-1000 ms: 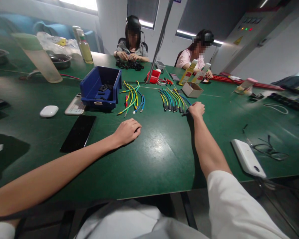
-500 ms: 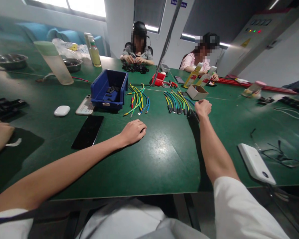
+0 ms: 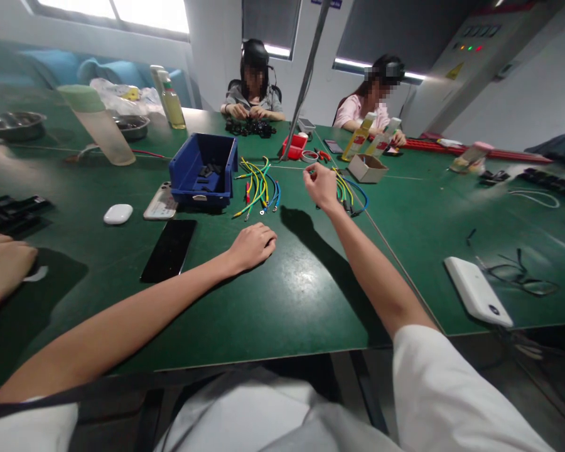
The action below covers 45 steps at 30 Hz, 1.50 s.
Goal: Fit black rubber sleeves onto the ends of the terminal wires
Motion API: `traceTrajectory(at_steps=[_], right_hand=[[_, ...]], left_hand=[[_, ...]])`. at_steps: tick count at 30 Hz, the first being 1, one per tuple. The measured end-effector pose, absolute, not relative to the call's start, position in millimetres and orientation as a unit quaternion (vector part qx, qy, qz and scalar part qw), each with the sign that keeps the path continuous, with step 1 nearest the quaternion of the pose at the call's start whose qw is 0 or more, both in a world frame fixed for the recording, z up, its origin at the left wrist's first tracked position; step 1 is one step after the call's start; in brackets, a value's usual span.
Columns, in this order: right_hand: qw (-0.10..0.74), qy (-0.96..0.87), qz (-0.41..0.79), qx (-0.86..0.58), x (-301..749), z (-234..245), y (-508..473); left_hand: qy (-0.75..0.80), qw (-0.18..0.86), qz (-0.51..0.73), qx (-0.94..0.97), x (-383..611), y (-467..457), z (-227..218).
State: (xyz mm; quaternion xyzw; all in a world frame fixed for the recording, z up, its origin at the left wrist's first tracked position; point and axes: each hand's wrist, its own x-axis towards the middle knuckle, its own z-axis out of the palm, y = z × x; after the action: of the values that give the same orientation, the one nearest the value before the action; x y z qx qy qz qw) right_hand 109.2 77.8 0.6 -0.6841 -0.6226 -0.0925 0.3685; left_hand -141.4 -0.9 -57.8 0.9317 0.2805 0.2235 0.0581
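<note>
My left hand [image 3: 253, 246] rests on the green table with its fingers loosely curled, and nothing shows in it. Just beyond lies a loose pile of yellow, green and blue cables [image 3: 258, 188] with ring terminals. My right hand [image 3: 321, 187] is raised above the table, its fingers bent and a little apart, with no object visible between them. It hovers between that pile and a row of similar cables [image 3: 346, 188] with black ends, hiding much of the row. A blue bin [image 3: 202, 194] holding small black parts stands left of the loose pile.
A black phone [image 3: 169, 251], another phone [image 3: 160, 202] and a white case [image 3: 118, 214] lie at left. A power bank [image 3: 478, 292] and glasses [image 3: 522, 276] lie at right. Two people sit across the table. Another person's hand [image 3: 4, 267] is at the left edge.
My right hand has moved left from the right end of the cable row and now covers much of the row. My left hand stays in place. The view has shifted slightly.
</note>
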Motion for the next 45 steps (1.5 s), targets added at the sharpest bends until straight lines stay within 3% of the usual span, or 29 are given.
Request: traceTrajectory(at_steps=[10,19,27,36,40,45], right_hand=[[0.310,-0.603,-0.023,-0.735,34,-26,110],[0.263,-0.572,0.007,-0.777,28,-52,112],[0.233,-0.583,0.027,-0.778,31,-53,114],[0.215,-0.606,0.027,-0.765,34,-54,111],[0.218,-0.609,0.023,-0.762,36,-55,112],[0.221,-0.609,0.038,-0.761,37,-54,112]], left_hand=[[0.281,0.060,0.223,0.932,-141,0,-57],[0.299,0.097,0.242,0.918,-140,1,-56],[0.341,0.130,0.333,0.869,-139,4,-53],[0.461,-0.007,0.476,0.749,-172,50,-6],[0.526,-0.032,0.414,0.742,-196,89,6],[0.589,-0.007,0.202,0.782,-219,138,12]])
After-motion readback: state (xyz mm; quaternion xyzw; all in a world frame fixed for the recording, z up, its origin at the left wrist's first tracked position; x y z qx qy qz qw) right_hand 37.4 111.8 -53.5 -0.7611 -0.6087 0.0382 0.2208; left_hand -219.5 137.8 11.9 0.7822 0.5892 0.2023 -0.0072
